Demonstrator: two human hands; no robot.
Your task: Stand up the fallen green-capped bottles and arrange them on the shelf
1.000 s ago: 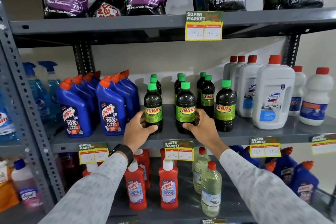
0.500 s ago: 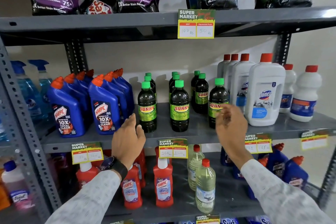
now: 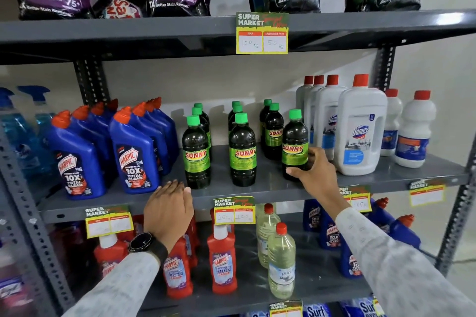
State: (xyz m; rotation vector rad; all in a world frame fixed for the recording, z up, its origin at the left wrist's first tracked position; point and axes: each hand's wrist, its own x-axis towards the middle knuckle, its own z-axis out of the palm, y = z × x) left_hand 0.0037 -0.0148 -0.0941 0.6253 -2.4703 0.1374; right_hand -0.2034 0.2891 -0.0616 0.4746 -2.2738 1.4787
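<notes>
Grey metal shelf (image 3: 257, 192) carries the green-capped bottles (image 3: 242, 152) upright in three short rows between blue bottles (image 3: 134, 154) and white jugs (image 3: 360, 131). Right hand (image 3: 313, 170) wraps thumb and fingers low around the right front bottle (image 3: 295, 147); left hand (image 3: 168, 207) rests flat and empty at the shelf edge, fingers loosely together. Full of dark liquid, these bottles are probably fairly heavy, stiff and smooth, so a grip around the labelled middle seems safest.
</notes>
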